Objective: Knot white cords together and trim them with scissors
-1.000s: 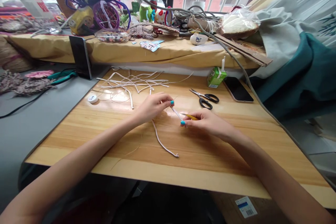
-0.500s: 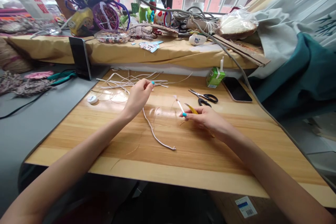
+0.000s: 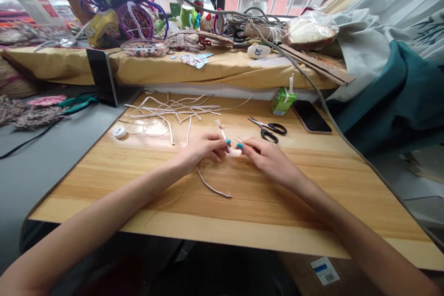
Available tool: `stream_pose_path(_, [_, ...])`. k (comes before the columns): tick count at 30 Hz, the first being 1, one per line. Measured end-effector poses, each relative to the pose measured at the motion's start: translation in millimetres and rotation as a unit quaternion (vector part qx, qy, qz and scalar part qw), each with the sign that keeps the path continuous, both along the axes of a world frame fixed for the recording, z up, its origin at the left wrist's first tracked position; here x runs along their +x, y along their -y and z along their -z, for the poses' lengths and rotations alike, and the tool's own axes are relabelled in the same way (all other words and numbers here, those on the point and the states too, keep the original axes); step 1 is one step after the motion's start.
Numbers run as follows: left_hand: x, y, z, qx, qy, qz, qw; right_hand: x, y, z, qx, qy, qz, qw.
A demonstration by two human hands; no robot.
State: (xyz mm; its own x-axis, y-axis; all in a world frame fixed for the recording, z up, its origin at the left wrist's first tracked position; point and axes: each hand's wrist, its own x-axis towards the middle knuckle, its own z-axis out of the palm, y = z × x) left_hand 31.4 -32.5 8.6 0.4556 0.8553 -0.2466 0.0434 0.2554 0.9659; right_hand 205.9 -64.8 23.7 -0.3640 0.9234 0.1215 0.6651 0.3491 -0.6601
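My left hand (image 3: 207, 148) is closed in a pinch on a short white cord (image 3: 224, 135), whose upper end is bound with brownish thread and frays at the tip. Close to its right, my right hand (image 3: 262, 151) grips slim yellow tweezers (image 3: 247, 143), mostly hidden by the fingers, with the pointed end toward the cord. Whether the right fingertips also touch the cord's lower end, I cannot tell. A longer white cord (image 3: 211, 188) curves over the wooden board below my left hand. Black-handled scissors (image 3: 268, 128) lie beyond my right hand.
Several white cords (image 3: 163, 108) lie loosely at the board's back left, near a small white round case (image 3: 120, 132). A green drink carton (image 3: 283, 100) and a phone (image 3: 312, 116) are at back right. Another upright phone (image 3: 101, 77) leans by the cluttered ledge (image 3: 229, 71).
My left hand has come from the loose cords toward me and right, and now pinches the short cord that my right hand held. My right hand has shifted slightly and still has the tweezers.
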Motion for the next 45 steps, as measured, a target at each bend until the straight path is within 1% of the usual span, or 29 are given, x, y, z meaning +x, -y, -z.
stream_pose_path(2, [-3,-3,1.9,-0.014,0.011,-0.01,1.0,4,-2,2.1,0.123,0.059,-0.003,0.991])
stream_pose_path(3, [-4,-4,2.3,-0.02,0.014,-0.011,1.0,6,-3,2.9,0.173,0.094,-0.019,0.98])
stream_pose_path(5, [-5,-5,2.0,-0.03,0.016,-0.014,0.999,10,-6,4.0,0.248,0.176,-0.058,0.951])
stream_pose_path(8, [-5,-5,0.0,-0.048,0.021,-0.017,0.999,14,-7,5.8,0.316,0.271,-0.082,0.906])
stream_pose_path(10, [-5,-6,-1.1,-0.054,0.026,-0.012,0.998,16,-6,7.4,0.336,0.294,-0.078,0.892])
stream_pose_path(14, [-7,-7,-2.3,-0.062,0.035,-0.004,0.997,16,-5,9.0,0.36,0.296,-0.083,0.881])
stream_pose_path(17, [-7,-8,-3.3,-0.07,0.034,-0.012,0.997,16,-4,7.5,0.381,0.312,-0.093,0.865])
stream_pose_path(21, [-6,-8,-4.6,-0.076,0.027,-0.018,0.997,17,-3,5.6,0.413,0.321,-0.089,0.848])
stream_pose_path(27, [-7,-8,-2.6,-0.067,0.026,-0.01,0.997,13,-1,5.8,0.406,0.304,-0.109,0.855])
stream_pose_path(31, [-7,-6,-2.0,-0.041,0.031,0.006,0.999,12,-1,7.3,0.425,0.309,-0.13,0.841])
stream_pose_path(34, [-7,-5,-1.0,-0.023,0.026,0.038,0.999,12,-1,7.4,0.431,0.317,-0.13,0.835])
stream_pose_path(36, [-7,-5,0.7,-0.015,0.028,0.05,0.998,11,-1,7.0,0.421,0.325,-0.127,0.837])
stream_pose_path(39, [-5,-4,3.1,-0.011,0.038,0.03,0.999,10,-1,6.8,0.402,0.332,-0.125,0.845])
stream_pose_path(42, [-3,-3,3.0,-0.013,0.032,0.014,0.999,9,-2,7.7,0.376,0.325,-0.127,0.858])
stream_pose_path(45, [0,-1,1.8,0.0,0.027,0.021,0.999,9,-1,8.5,0.339,0.318,-0.124,0.876])
